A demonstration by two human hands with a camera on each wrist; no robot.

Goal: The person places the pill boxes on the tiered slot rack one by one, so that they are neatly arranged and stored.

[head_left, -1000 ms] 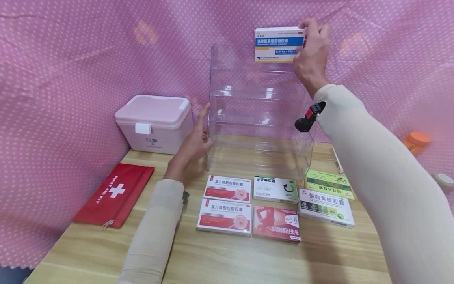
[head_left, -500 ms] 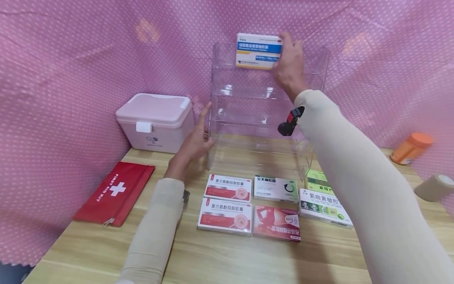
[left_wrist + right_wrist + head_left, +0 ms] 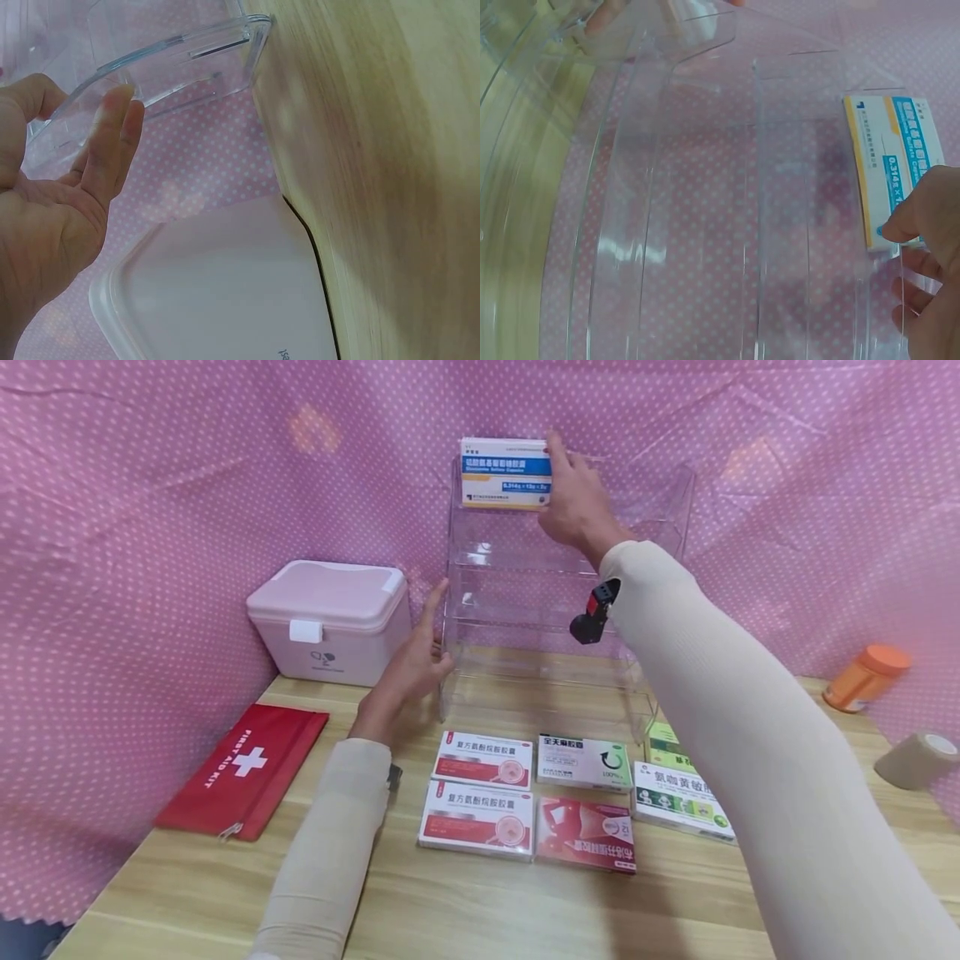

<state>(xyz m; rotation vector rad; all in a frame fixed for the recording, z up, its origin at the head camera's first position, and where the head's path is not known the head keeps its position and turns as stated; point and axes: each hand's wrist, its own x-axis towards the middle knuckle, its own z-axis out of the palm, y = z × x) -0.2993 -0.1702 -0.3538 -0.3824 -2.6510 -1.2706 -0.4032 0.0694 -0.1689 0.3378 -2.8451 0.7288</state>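
Observation:
A white medicine box [image 3: 504, 477] with blue and yellow bands stands upright at the top left tier of a clear plastic tiered rack [image 3: 540, 556]. My right hand [image 3: 581, 502] pinches it by its right end; in the right wrist view the thumb lies on the front of the medicine box [image 3: 877, 157] while other fingers sit behind it. My left hand [image 3: 411, 664] touches the left side panel of the rack, its fingers mostly straight. From the left wrist view, the left hand [image 3: 67, 180] has its fingers and thumb spread about the clear panel's edge.
Several medicine boxes lie flat before the rack, including a red-and-white one [image 3: 477, 818] and a green-and-white one [image 3: 583, 762]. A pale pink lidded case [image 3: 330, 622] and a red first aid pouch [image 3: 243, 772] are at left. An orange-capped bottle [image 3: 866, 679] stands at right.
My right hand has carried the blue-and-white medicine box leftwards and slightly down, from the rack's top right to its top left. The left hand has stayed at the rack's side.

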